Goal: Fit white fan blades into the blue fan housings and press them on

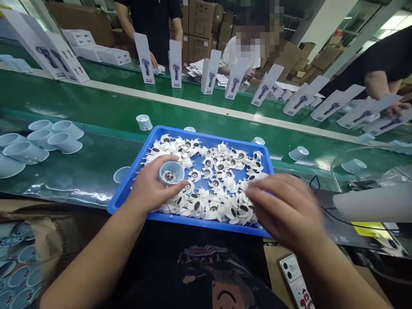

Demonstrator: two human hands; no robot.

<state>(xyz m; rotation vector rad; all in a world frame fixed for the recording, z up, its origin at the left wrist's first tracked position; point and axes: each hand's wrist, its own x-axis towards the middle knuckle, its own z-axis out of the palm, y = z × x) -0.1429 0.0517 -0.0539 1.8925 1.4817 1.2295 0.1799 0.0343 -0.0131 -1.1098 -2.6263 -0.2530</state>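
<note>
A blue tray [206,139] in front of me holds several small white fan impellers [222,171]. My left hand [151,189] is closed round a small pale-blue round housing [171,172], held open side up over the tray's left part. My right hand [283,208] hovers over the tray's right front corner, blurred by motion, its fingers bent down toward the impellers. What its fingertips hold, if anything, does not show.
A green conveyor belt [96,107] runs behind the tray, with loose housings [41,139] at left and white cartons [175,64] standing farther back. Other people work across the belt. A bag of housings [16,262] lies at lower left. A clear bag [370,171] lies right.
</note>
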